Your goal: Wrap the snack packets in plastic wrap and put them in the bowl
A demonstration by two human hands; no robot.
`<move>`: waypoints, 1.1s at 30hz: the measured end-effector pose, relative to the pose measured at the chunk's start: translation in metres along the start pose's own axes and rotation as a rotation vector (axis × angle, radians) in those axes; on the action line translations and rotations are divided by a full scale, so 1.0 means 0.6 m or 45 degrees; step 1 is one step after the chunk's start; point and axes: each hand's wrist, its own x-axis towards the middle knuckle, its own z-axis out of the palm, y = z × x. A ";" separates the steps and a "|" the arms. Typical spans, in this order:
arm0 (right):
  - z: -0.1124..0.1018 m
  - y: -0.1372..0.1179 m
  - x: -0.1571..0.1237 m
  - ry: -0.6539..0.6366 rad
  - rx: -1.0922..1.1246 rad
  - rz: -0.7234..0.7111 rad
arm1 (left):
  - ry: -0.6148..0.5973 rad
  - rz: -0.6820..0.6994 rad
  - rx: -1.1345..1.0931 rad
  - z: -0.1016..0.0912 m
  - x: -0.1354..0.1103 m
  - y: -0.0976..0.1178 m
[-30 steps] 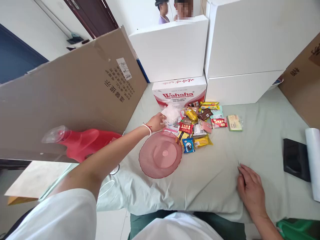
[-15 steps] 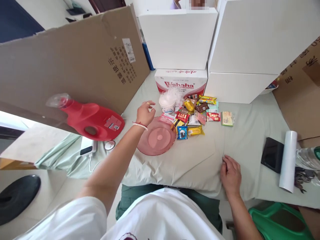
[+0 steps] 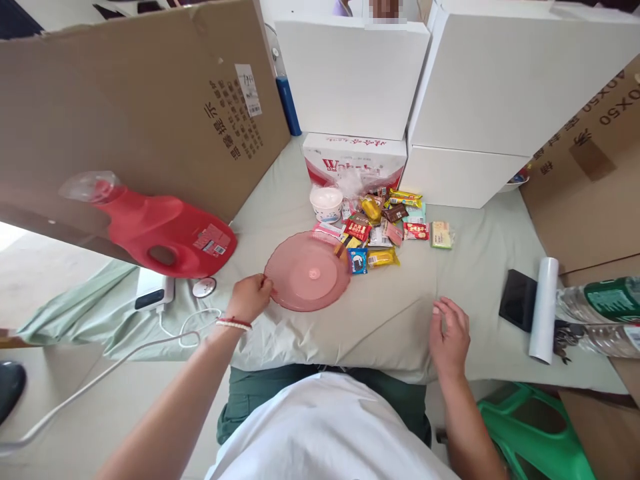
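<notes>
A see-through pink plate [image 3: 313, 293] lies on the cloth-covered table in front of me. My left hand [image 3: 251, 295] pinches its left rim between thumb and fingers. My right hand [image 3: 450, 335] rests near the table's front edge, right of the plate, fingers loosely bent and holding nothing visible. Behind the plate's right side is a heap of wrapped snacks [image 3: 373, 227], among them a blue packet [image 3: 358, 261] and a yellow packet [image 3: 383, 257] beside the rim. A paper cup [image 3: 327, 204] stands behind the plate, with clear crumpled plastic [image 3: 350, 183] next to it.
A red jug [image 3: 167, 233] leans at left near a white power bank [image 3: 154, 289] with a cable. White boxes [image 3: 350, 80] and cardboard [image 3: 190, 100] wall the back and left. At right lie a white roll [image 3: 543, 310], a black item [image 3: 515, 300] and plastic bottles [image 3: 600, 300].
My left hand has moved back and left from near the cup to the plate's left rim and closed on it. My right hand has turned slightly, staying near the front edge.
</notes>
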 end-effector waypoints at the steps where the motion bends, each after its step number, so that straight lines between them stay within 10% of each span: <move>1: -0.002 -0.028 -0.001 -0.094 0.149 0.079 | 0.032 0.059 -0.035 0.005 -0.011 0.011; 7: 0.000 -0.130 -0.027 -0.771 0.896 0.731 | 0.077 0.470 -0.289 0.034 -0.074 0.117; 14: -0.050 -0.030 0.041 -0.359 0.999 1.194 | -0.153 0.836 -0.694 0.071 -0.117 0.184; 19: -0.087 0.079 0.204 0.146 0.760 1.296 | 0.057 1.016 -0.429 0.131 -0.113 0.099; 23: -0.084 0.117 0.314 0.253 0.689 1.253 | 0.193 0.998 -0.222 0.177 -0.109 -0.009; 27: -0.053 0.108 0.371 0.180 0.802 1.227 | 0.184 1.107 -0.042 0.191 -0.117 -0.108; 33: 0.068 0.013 0.353 -0.345 0.593 0.953 | 0.166 1.433 0.089 0.174 -0.107 -0.190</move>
